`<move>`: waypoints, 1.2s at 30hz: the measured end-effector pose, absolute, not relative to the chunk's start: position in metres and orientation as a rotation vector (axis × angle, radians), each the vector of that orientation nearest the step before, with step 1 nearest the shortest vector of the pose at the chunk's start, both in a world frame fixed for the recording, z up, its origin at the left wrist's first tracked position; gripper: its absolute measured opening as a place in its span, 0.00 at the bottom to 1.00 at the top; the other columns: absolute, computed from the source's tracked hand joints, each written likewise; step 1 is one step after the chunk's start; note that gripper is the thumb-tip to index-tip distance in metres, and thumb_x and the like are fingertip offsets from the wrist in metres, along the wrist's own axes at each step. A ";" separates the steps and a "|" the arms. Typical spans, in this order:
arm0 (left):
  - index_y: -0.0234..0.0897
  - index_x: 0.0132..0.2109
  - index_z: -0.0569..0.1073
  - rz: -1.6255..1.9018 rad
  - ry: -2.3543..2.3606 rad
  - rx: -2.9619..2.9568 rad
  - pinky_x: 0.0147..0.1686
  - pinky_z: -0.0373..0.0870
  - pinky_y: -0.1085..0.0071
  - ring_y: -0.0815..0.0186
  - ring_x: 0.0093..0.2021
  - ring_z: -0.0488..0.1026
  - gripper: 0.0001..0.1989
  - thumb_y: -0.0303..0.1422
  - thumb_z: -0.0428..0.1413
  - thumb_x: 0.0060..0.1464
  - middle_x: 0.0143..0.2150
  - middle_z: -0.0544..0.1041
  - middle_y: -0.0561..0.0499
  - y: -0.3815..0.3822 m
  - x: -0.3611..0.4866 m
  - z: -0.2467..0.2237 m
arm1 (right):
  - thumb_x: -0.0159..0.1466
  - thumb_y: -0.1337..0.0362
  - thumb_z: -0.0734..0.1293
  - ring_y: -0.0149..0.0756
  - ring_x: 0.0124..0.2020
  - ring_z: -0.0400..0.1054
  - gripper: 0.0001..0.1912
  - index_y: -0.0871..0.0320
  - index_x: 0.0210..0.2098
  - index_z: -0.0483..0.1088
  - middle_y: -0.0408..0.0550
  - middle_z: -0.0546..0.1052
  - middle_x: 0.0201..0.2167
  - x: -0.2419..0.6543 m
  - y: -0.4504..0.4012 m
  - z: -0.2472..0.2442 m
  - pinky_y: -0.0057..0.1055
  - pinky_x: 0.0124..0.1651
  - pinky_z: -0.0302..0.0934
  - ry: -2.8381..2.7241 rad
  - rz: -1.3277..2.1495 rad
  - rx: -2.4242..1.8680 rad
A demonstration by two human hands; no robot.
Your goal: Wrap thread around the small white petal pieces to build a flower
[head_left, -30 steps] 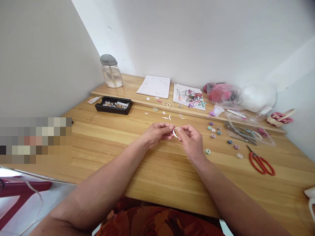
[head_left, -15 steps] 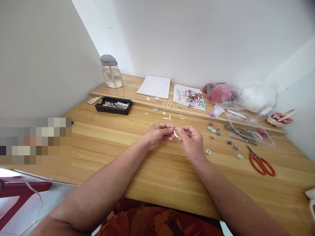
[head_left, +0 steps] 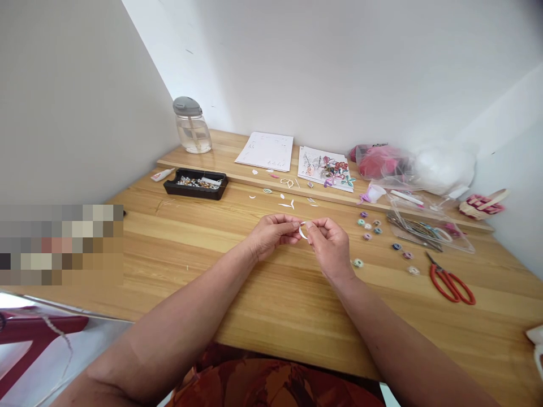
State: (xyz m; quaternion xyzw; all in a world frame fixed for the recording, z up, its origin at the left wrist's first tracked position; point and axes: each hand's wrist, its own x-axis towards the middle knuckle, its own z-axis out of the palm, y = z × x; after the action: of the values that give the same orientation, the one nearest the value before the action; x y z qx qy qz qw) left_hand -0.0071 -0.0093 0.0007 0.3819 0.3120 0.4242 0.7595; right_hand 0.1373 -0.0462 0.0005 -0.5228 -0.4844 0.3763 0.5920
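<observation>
Between my fingertips, above the middle of the wooden table, is a small curved white piece. My left hand pinches its left side, and my right hand pinches it from the right with thumb and forefinger. The two hands nearly touch. Small white cut pieces lie on the table just beyond them. Right of my right hand, several small thread bobbins are scattered.
Red-handled scissors lie at the right, near a clear tray of tools. A black tray of beads sits at the left. Behind stand a water bottle, white papers, beaded flowers and a small basket.
</observation>
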 end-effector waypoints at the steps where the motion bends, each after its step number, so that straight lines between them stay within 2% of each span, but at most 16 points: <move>1: 0.28 0.36 0.78 0.923 0.687 0.829 0.29 0.71 0.76 0.71 0.28 0.74 0.10 0.29 0.66 0.45 0.30 0.77 0.47 -0.009 -0.007 0.001 | 0.58 0.57 0.71 0.25 0.17 0.56 0.12 0.58 0.29 0.68 0.36 0.68 0.16 0.137 -0.046 0.000 0.24 0.21 0.50 -1.127 0.875 -1.215; 11: 0.30 0.32 0.76 0.957 0.703 0.917 0.29 0.67 0.75 0.73 0.26 0.71 0.14 0.35 0.68 0.42 0.27 0.75 0.50 -0.010 -0.006 -0.002 | 0.59 0.58 0.70 0.25 0.17 0.56 0.11 0.57 0.28 0.67 0.36 0.68 0.16 0.136 -0.048 0.002 0.24 0.20 0.49 -1.137 0.881 -1.228; 19: 0.31 0.30 0.74 0.983 0.779 0.982 0.28 0.63 0.75 0.74 0.24 0.68 0.14 0.37 0.67 0.43 0.25 0.74 0.52 -0.010 -0.003 -0.002 | 0.58 0.56 0.71 0.24 0.16 0.55 0.13 0.57 0.29 0.66 0.36 0.68 0.16 0.135 -0.046 -0.002 0.24 0.20 0.48 -1.087 0.979 -1.177; 36: 0.31 0.31 0.76 0.987 0.721 0.921 0.28 0.64 0.76 0.74 0.26 0.69 0.13 0.36 0.68 0.42 0.26 0.75 0.51 -0.011 -0.003 -0.004 | 0.56 0.56 0.72 0.24 0.15 0.54 0.14 0.57 0.28 0.66 0.36 0.68 0.15 0.132 -0.047 0.001 0.25 0.19 0.46 -1.034 0.987 -1.174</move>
State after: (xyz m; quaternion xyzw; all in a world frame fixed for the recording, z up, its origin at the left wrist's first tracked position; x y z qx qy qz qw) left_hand -0.0028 -0.0106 -0.0041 0.4170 0.3262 0.4466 0.7213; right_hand 0.1325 -0.0472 0.0008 -0.5067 -0.4462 0.4262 0.6020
